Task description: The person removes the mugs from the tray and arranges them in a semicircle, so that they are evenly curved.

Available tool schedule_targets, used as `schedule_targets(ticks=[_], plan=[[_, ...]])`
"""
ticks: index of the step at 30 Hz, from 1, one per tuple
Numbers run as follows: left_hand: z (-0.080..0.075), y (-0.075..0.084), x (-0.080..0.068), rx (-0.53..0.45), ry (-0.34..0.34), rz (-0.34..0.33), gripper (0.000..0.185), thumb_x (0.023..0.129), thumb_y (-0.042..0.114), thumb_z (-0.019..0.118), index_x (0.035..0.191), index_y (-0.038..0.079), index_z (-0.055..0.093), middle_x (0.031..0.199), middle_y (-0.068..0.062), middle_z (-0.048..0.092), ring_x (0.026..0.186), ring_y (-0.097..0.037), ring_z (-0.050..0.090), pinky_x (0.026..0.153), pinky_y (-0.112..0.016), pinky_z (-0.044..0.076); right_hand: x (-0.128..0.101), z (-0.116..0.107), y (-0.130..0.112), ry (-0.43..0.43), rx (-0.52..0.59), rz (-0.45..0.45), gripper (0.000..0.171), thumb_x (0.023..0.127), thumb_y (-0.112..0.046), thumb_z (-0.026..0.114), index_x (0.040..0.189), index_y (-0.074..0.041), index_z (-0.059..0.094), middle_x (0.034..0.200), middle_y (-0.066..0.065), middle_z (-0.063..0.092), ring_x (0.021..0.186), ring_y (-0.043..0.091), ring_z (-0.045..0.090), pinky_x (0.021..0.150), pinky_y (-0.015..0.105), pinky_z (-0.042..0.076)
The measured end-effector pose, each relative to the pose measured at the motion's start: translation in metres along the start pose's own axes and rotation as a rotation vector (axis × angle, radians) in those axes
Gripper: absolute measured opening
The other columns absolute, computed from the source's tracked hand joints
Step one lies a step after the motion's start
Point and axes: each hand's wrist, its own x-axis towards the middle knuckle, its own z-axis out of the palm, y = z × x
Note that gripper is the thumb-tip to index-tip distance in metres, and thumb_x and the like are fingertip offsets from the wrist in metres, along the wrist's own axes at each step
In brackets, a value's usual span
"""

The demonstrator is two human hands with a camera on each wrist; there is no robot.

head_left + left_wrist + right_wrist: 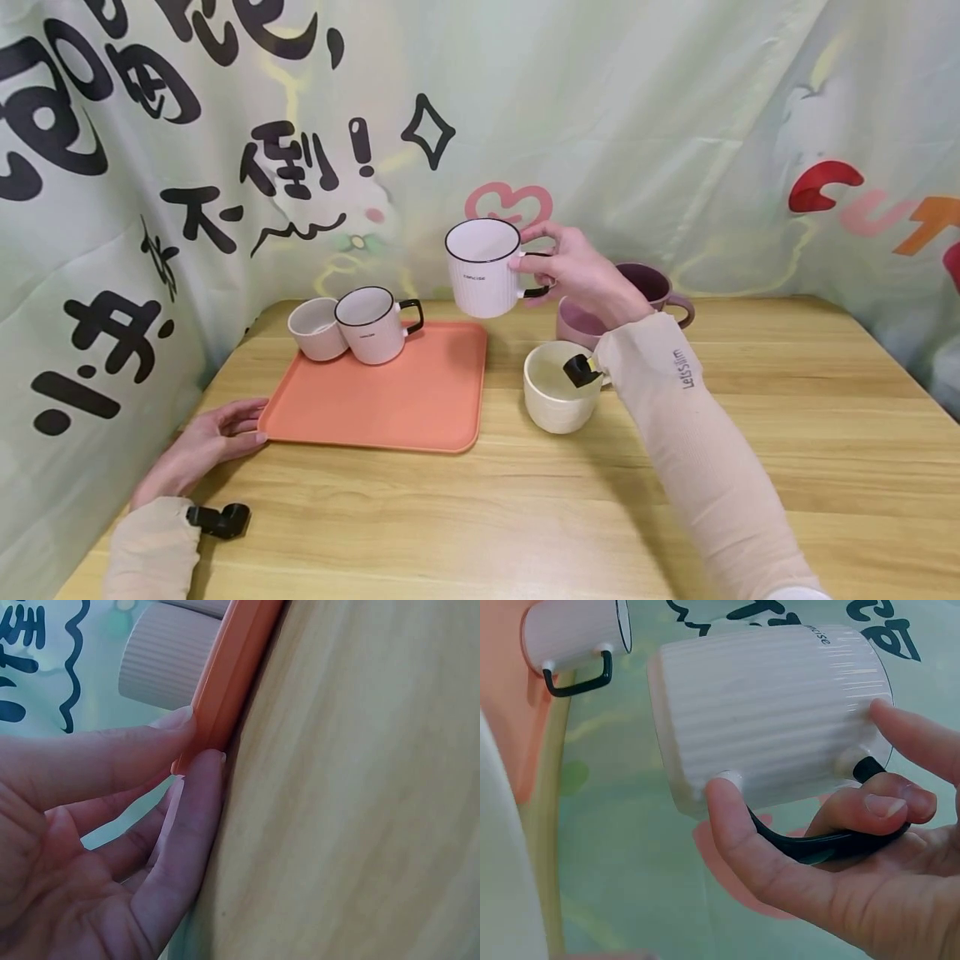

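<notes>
By its black handle, my right hand (573, 271) holds a ribbed white mug (483, 283) with a black rim, raised upright past the tray's far right corner. In the right wrist view, fingers curl round the handle while the thumb touches the ribbed side. My left hand (206, 442) pinches the near left corner of the orange tray (375, 408), thumb on top and fingers beneath. Standing at the tray's far left are a matching white mug (367, 333), handle to the right, and a plain pale cup (311, 333) close beside it.
Right of the tray stands a cream mug (558, 404), below my right forearm. Behind it are a pink mug (576, 327) and a purple mug (647, 283), partly hidden by my right wrist. A printed curtain (637, 125) hangs behind the wooden table (465, 525).
</notes>
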Motion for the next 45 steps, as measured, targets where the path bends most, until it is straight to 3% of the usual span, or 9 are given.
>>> schedule_targets(ticks=[29,35,45], plan=[[0.001,0.003,0.000,0.003,0.004,-0.020,0.061,0.096,0.000,0.067,0.144,-0.020,0.035,0.139,-0.040,0.047,0.100,0.003,0.061,0.081,-0.019,0.054,-0.028,-0.053,0.001,0.135,-0.065,-0.034,0.048,0.097,-0.007,0.068,0.137,-0.003,0.043,0.060,-0.002,0.033,0.060,0.014,0.036,0.075,0.045,0.061],[0.001,0.002,0.001,-0.004,0.002,-0.025,0.061,0.096,0.000,0.067,0.145,-0.020,0.034,0.139,-0.039,0.047,0.100,0.002,0.062,0.081,-0.019,0.055,-0.033,-0.064,0.002,0.160,-0.070,-0.036,0.047,0.096,-0.008,0.069,0.134,-0.005,0.043,0.060,-0.003,0.036,0.059,0.014,0.036,0.070,0.040,0.061],[0.000,0.001,0.001,0.001,0.010,-0.007,0.060,0.096,0.000,0.067,0.143,-0.020,0.036,0.135,-0.036,0.053,0.100,0.004,0.061,0.080,-0.019,0.054,-0.043,-0.083,0.005,0.190,0.008,-0.060,0.038,0.095,-0.002,0.068,0.125,-0.007,0.046,0.062,-0.002,0.041,0.058,0.013,0.034,0.067,0.042,0.062]])
